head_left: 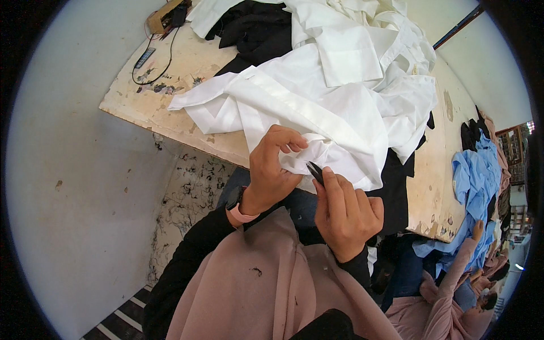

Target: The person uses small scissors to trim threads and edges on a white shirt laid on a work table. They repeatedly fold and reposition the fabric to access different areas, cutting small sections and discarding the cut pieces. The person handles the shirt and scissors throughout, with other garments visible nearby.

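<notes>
A white garment [317, 107], perhaps a shirt, spreads over the table edge in loose folds. At its near edge my left hand [272, 167] is closed on a bunched bit of the cloth, fingers curled and thumb below. Small black thread snips [315, 173] are pinched in my right hand [345, 212]. Their blades point up and left, right at the gathered cloth beside my left fingers. Whether the blades touch a thread is too small to tell.
The worn wooden table [136, 102] carries black cloth [255, 28] and more white cloth at the back. A brown box [164, 17] with a black cable sits far left. Blue garments [476, 170] lie at the right, where a co-worker's arm [462, 260] reaches in. A wall stands left.
</notes>
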`<act>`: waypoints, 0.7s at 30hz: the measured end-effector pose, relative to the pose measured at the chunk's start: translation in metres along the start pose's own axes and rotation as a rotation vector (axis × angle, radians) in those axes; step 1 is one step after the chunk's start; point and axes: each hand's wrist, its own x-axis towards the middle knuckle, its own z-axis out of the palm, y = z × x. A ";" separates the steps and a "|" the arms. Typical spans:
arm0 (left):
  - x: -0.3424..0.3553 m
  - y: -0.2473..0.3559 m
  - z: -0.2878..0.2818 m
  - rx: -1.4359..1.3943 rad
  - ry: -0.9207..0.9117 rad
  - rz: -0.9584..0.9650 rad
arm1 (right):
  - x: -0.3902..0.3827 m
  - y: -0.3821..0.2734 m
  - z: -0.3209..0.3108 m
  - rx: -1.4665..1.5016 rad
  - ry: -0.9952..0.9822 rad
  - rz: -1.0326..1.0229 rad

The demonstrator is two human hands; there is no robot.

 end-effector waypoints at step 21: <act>0.001 0.011 -0.008 0.018 -0.139 -0.078 | -0.007 0.005 0.003 0.161 -0.009 0.086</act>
